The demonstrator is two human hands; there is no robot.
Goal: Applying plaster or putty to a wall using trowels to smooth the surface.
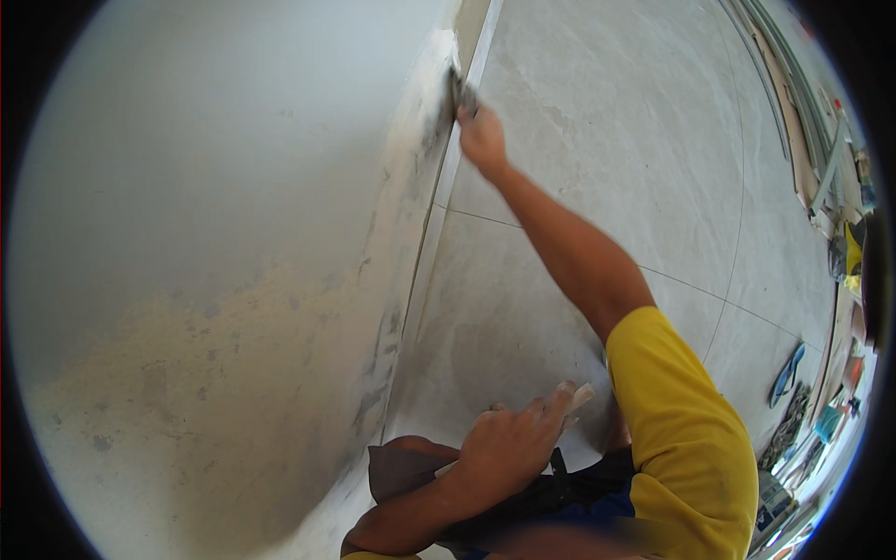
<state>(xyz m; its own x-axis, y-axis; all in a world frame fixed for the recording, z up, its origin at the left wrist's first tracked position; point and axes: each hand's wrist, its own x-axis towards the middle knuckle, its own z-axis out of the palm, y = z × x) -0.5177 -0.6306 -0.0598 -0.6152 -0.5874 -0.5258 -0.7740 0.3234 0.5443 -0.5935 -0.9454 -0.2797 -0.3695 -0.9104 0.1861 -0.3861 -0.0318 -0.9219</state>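
My right hand (483,140), at the end of an outstretched arm, grips a putty knife (465,96). Its dark blade is against the lower edge of the wall (215,168), beside a strip of pale wet-looking filler (431,79). Motion blurs the blade a little. My left hand (511,446) stays close to my body, its fingers closed round a flat, whitish piece (581,398). One end of that piece sticks out past the fingertips; most of it is hidden, so its kind is unclear. Patches of bare, stained plaster show low on the wall.
Large grey floor tiles (597,112) meet the wall along a pale strip (446,177). To the far right lie long metal profiles (793,84), a blue flip-flop (787,375), a teal container (828,423) and other clutter. My bent leg is below my hands.
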